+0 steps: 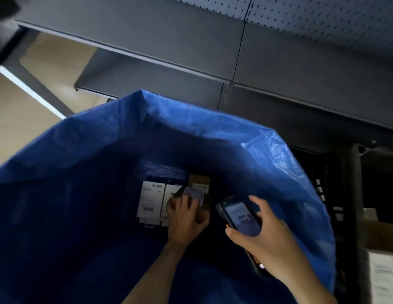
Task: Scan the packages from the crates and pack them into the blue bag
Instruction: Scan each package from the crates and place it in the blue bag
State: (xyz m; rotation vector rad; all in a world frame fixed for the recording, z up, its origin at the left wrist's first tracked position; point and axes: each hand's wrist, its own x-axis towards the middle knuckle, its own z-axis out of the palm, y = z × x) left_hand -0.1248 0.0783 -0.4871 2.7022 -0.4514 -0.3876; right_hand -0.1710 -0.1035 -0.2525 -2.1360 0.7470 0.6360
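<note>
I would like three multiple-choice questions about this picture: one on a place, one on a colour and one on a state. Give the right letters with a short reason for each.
1. Where is the left hand?
A. on a door handle
B. inside the blue bag
C. in a trouser pocket

2. What colour are the labels on the two flat packages at the bottom of the bag?
A. red
B. green
C. white

3. How is the screen of the scanner that the right hand holds?
A. lit
B. dark
C. covered by a cloth

Answers:
1 B: the arm reaches down past the bag's rim, and the hand grips a small package there.
2 C: both labels show white with dark barcodes.
3 A: the screen glows pale.
</note>
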